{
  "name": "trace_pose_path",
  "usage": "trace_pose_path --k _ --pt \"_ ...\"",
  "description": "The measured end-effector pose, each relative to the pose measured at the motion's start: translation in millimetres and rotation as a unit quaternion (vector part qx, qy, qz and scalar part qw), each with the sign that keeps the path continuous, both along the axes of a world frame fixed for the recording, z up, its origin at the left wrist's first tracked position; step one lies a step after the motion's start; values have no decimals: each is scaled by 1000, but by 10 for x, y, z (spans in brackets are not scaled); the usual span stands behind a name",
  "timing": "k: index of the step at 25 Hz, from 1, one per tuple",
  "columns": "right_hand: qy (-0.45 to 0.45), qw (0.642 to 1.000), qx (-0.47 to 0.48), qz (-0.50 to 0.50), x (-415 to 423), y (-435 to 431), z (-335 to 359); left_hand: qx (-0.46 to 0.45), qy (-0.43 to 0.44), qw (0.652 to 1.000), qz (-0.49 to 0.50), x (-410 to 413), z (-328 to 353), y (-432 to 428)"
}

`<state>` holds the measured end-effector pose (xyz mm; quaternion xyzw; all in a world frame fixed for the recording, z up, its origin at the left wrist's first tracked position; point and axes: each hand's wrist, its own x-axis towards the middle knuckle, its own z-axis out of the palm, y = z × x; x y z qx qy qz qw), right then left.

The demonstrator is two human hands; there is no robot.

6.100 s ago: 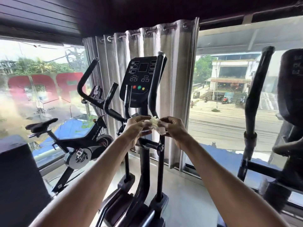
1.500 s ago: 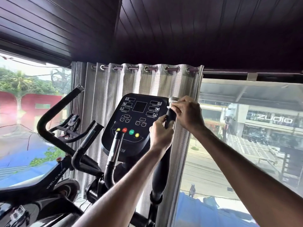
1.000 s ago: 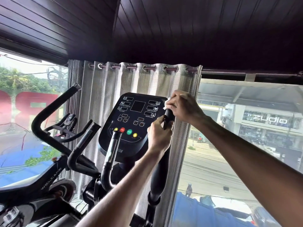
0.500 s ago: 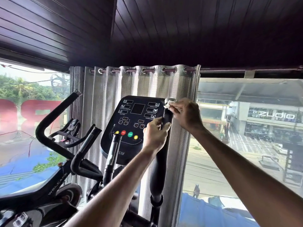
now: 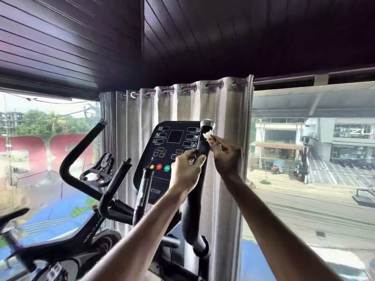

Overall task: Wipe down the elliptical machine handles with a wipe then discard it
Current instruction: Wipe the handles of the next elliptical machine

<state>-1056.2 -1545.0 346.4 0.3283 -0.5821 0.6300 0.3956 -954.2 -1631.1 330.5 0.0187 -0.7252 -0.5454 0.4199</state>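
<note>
Wipe [image 5: 208, 135] pressed near the top of the elliptical handle [image 5: 203, 144].
The left hand [image 5: 187, 169] is wrapped round the black handle, level with the console [image 5: 168, 145]. Just above it, the right hand [image 5: 226, 157] pinches the crumpled white wipe in its fingertips and holds it against the handle, right under the silver cap [image 5: 207, 123]. A curtain [image 5: 227, 106] hangs behind.

Left hand [image 5: 187, 171] gripping elliptical handle [image 5: 199, 159], right hand [image 5: 226, 157] pinching white wipe [image 5: 207, 135] — against it
</note>
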Motion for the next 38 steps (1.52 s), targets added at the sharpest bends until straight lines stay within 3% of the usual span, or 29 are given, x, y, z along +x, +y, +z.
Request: trace_pose_path --k 2,6,10,15,19,23,26,28,34,38 --pt "-70 995 -58 52 22 -40 -4 -11 9 1000 13 -7 -27 23" --pt "-15 999 -10 32 100 2 -243 -2 33 999 0 11 -60 53" --pt "-37 999 -5 27 69 71 63 10 29 999 -9 15 -66 53" --pt "159 984 73 -25 226 234 -131 27 17 999 1 23 -89 28" --pt "173 977 92 -78 113 214 191 71 6 997 -9 75 -111 113" --pt "279 923 256 -67 196 153 176 74 10 997 24 146 -165 140" --pt "219 947 215 -92 174 154 260 87 0 996 21 199 -182 191" --pt "243 938 223 -104 172 162 215 84 2 996 19 237 -168 200" --pt "161 976 144 -2 170 356 -50 46 -10 998 37 174 -49 165" --pt "55 996 16 -64 -106 240 278 -10 -29 998 53 101 214 211"
